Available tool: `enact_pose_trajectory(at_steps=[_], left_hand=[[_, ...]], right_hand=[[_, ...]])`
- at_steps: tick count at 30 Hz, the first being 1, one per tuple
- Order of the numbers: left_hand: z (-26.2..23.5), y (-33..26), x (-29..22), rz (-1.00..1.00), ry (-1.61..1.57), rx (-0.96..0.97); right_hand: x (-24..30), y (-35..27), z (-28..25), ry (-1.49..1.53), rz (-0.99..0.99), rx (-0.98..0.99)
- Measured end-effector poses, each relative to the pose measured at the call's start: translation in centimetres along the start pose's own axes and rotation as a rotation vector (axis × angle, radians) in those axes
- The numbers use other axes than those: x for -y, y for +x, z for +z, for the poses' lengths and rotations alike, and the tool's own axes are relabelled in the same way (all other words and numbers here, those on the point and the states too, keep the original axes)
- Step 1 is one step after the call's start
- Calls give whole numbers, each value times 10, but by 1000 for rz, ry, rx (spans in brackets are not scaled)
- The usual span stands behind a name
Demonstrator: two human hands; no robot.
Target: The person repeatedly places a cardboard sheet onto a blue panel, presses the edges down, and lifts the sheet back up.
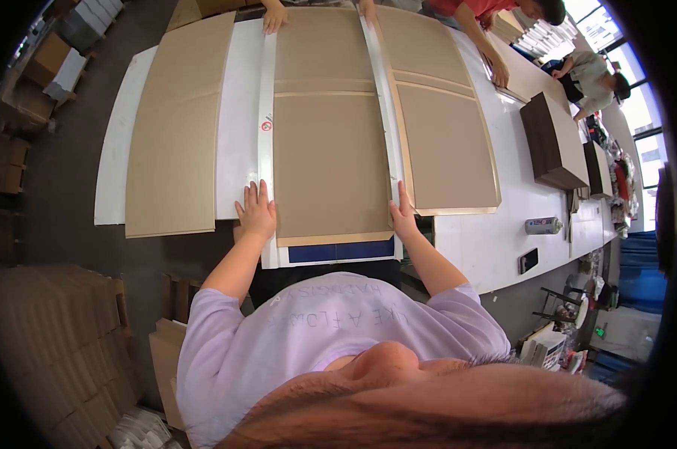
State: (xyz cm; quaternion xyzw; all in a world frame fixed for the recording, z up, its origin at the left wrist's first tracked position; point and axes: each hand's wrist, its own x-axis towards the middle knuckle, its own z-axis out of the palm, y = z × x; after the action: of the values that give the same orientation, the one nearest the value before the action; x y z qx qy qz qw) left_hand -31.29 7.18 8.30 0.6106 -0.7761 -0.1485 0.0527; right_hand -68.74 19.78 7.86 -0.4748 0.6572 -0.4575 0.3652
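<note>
In front of me lies a long white carton [264,153] with narrow side walls. Between those walls sit brown board panels [331,161] with tan edging, split by a cross seam. A dark blue strip [342,251] shows beyond the panel's near end. My left hand [256,217] rests on the carton's left wall, fingers stretched out and spread. Against the right wall is my right hand [404,218], its fingers extended and its index finger pointing away from me. Neither hand appears to hold anything. Part of each thumb is hidden.
Left lies a tan cardboard sheet [178,127]; right, another brown panel [448,146]. A co-worker's hand [276,16] touches the carton's far end. The white table [477,254] bears a spray can [543,225], a phone [528,261] and stacked dark brown boards [552,142]. Cardboard stacks [69,329] stand at left.
</note>
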Motion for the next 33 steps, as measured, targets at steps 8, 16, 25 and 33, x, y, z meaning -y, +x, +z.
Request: enact_pose_trajectory(at_steps=[8,16,25,33], left_hand=[[19,7,21,28,-121,31],[15,9,35,131,-320,-60],[5,6,42,169,-660,-98],[-23,-25,40,293,-491,-235]], right_hand=[[22,-1,11,-495,31,-18],[37,-4,45,-863,61,-67],[47,-5,62,-1033,74,-28],[64,-21,58,-1115,-210,195]])
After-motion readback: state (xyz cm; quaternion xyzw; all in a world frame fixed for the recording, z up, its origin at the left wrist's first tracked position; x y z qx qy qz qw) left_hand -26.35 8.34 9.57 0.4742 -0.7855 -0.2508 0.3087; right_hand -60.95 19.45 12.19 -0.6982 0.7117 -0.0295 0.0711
